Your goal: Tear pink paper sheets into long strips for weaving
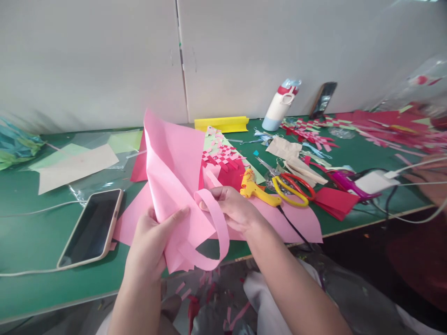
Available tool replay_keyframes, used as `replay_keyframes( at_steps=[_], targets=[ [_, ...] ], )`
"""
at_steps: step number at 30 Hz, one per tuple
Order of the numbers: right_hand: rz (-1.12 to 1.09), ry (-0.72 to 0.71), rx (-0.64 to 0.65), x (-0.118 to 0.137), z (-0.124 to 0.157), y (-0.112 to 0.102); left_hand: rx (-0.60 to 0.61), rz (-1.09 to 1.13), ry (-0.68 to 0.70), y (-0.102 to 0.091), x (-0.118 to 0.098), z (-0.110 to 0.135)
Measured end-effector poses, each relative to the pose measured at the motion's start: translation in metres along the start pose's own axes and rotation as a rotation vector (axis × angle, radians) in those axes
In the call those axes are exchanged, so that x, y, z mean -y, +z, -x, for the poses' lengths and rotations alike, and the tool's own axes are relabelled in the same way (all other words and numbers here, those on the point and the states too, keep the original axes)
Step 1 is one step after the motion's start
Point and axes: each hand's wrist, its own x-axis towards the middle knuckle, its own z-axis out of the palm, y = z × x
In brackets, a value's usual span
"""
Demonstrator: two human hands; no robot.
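Observation:
My left hand point(152, 239) grips the lower edge of a large pink paper sheet point(172, 167), thumb on its front, holding it upright above the table edge. A long pink strip point(219, 223) curls off the sheet in a loop. My right hand point(232, 207) pinches the sheet where the strip begins. Behind the sheet lies a woven pink and red paper piece point(223, 156) on more pink paper point(300, 223).
A phone point(91, 228) on a cable lies at the left of the green table point(31, 242). A yellow glue gun point(256, 188), scissors point(291, 188), a bottle point(281, 104), a second phone point(324, 98) and paper scraps crowd the right. Cuttings litter the floor below.

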Motion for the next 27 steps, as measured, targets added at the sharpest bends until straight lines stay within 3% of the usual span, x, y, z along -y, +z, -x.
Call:
replay_keyframes(
  at_steps=[12, 27],
  targets=[
    [0.066, -0.085, -0.020, 0.0023, 0.0015, 0.0019, -0.005, 0.005, 0.005, 0.0012, 0.0022, -0.0014],
    [0.039, -0.067, 0.002, 0.0038, 0.0040, 0.0008, -0.048, -0.028, -0.001, 0.0006, 0.0000, -0.0006]
  ],
)
